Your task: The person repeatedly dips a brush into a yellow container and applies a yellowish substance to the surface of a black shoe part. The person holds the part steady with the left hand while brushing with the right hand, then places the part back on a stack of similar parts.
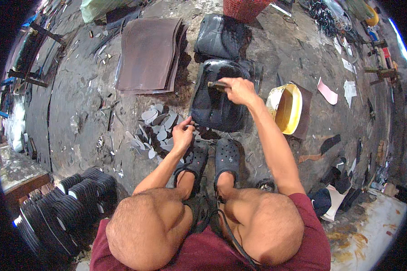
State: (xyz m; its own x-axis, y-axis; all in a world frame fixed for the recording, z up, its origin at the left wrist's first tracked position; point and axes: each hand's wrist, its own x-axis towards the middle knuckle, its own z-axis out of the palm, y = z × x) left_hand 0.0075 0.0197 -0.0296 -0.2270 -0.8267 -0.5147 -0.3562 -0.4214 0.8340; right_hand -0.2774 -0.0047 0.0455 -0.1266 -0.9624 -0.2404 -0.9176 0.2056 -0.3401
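My right hand (239, 91) is closed round the handle of a short dark brush (219, 85), held over a glossy black pad (215, 108) on the floor in front of my feet. At the pad's near left corner, my left hand (183, 133) has its fingers pinched together. Anything between those fingertips is too small to make out. Loose grey teardrop-shaped pieces (158, 128) lie in a heap beside my left hand. Right of the pad stands a yellow tub (294, 108) with amber liquid in it, resting on a brown sheet (306, 106).
A stack of brown sheets (147, 54) lies at the far left, with another black pad (219, 36) and a red basket (246, 9) beyond. Rows of black soles (68, 205) stand at the near left. Scraps, including a pink piece (326, 91), litter the floor.
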